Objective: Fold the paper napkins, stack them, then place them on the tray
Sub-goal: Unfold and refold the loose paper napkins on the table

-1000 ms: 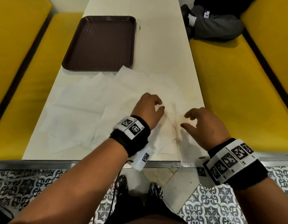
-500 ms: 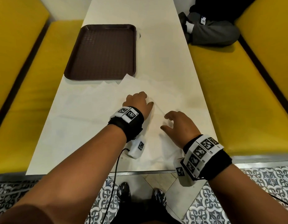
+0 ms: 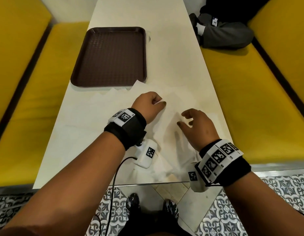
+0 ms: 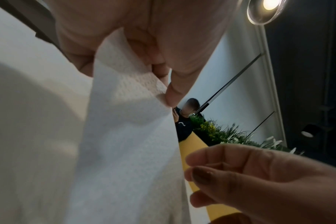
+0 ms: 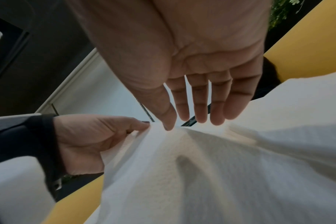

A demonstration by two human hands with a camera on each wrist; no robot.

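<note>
Long pale table (image 3: 173,53) between yellow benches (image 3: 260,92), patterned floor tiles below. Loose napkins (image 3: 100,120) lay spread and overlapping across the near half of the table, none yet stacked.

Left hand (image 3: 148,106) pinched one napkin (image 4: 128,121) between thumb and curled fingers, lifting its edge off the pile. Right hand (image 3: 197,126) hovered just beside, fingers spread and relaxed, holding nothing; fingertips (image 5: 201,116) near the raised paper.

Against a second ago, both hands had moved farther up the table toward the far edge of the sheet, and the left had closed on it. Judged: a fold was starting, task early.

Brown tray (image 3: 79,77) sat bare beyond the pile, one napkin corner touching its near rim. Seated person (image 3: 224,34) on the right bench, well apart. Nothing stood between pile and tray.
</note>
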